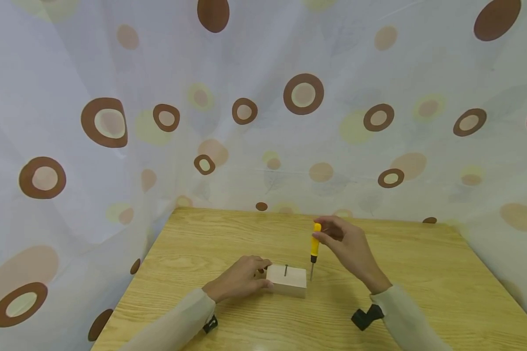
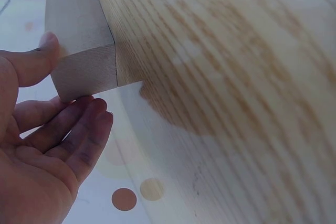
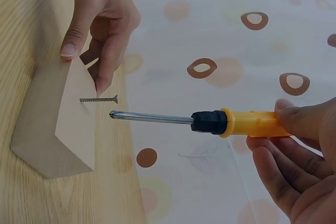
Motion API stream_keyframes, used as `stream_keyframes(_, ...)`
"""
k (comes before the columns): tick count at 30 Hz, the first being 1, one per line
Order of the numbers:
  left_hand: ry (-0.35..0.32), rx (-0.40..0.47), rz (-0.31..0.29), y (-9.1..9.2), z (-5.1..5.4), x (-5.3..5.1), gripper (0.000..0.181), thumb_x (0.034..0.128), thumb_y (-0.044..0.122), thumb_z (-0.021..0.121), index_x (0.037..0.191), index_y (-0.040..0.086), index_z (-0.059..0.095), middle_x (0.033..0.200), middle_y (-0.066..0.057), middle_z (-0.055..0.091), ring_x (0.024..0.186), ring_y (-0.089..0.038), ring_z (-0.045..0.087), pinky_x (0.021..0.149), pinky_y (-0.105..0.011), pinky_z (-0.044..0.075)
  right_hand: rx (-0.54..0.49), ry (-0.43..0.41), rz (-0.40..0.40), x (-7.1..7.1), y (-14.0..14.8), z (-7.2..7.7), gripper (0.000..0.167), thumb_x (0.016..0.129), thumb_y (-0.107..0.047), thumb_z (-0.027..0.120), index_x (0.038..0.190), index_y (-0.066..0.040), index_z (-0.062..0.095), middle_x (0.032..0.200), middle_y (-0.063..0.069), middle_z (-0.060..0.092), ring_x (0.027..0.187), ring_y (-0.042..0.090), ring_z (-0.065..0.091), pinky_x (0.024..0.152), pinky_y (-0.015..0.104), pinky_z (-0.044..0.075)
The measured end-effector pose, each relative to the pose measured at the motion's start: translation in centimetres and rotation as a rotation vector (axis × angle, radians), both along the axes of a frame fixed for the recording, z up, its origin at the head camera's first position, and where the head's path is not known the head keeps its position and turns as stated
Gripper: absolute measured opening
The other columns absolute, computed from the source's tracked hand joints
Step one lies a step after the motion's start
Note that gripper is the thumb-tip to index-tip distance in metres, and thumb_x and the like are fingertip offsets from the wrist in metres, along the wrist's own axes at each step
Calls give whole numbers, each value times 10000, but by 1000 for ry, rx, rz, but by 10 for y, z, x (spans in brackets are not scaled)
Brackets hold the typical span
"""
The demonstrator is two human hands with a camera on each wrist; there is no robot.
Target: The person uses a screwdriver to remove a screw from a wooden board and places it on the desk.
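From my head view, the wooden block (image 1: 296,278) sits on the surface (image 1: 228,231) at lower centre. I'd judge it light, stiff and dry rather than slippery, hardly fragile, and best held by its sides, clear of the top face. The person's left grip (image 1: 241,278) does that, thumb and fingers pinching its left end. The screw (image 3: 98,99) stands out of the block's top; it looks rigid, though I expect it could tilt under a sideways push. At right of centre, the right grip (image 1: 349,246) pinches the yellow handle of the screwdriver (image 1: 314,246), shaft downward; smooth plastic, I'd guess, so it may twist in light fingers. In my right wrist view its tip is near the screw's head, not touching. I count one block, one screw, one screwdriver and two hands.
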State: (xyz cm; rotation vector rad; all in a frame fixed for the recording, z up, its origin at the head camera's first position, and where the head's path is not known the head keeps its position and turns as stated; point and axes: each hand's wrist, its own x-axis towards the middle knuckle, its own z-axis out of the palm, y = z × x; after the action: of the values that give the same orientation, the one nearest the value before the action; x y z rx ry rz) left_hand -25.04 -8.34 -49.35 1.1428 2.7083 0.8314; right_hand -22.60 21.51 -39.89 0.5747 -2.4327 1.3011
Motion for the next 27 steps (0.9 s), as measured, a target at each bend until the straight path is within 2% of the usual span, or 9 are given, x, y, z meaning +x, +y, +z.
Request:
stream_keyframes(6,-2,5,-3,0,-1,-1,554,969,389,724,1380,30,632,1282,-87,688,1049,-137,683,871,-252,558,25,-2,3,1,9,-4,314,971,-245,743,1277,-190,699,1006,-24,739,801,120,693,659,265,547)
stream_keyframes(15,-1,4,-6,1,-2,-2,557,967,397,722,1384,39,631,1266,-76,692,1045,-125,679,872,-244,554,39,4,2,5,25,-11,320,972,-209,741,1288,-175,699,1024,-14,739,804,174,712,668,255,557)
stream_keyframes(19,-3,-6,2,1,-2,-1,556,970,396,723,1392,47,627,1267,-63,691,1054,-121,673,878,-242,551,36,-12,-7,8,31,-14,323,970,-200,743,1287,-160,699,1030,-5,742,796,130,705,661,263,566)
stream_keyframes(27,-8,-9,13,0,-1,0,576,980,399,712,1411,30,609,1322,-79,668,1071,-119,670,898,-254,549,47,-56,-23,11,41,-21,354,964,-199,749,1310,-145,690,1057,3,738,817,148,713,698,256,573)
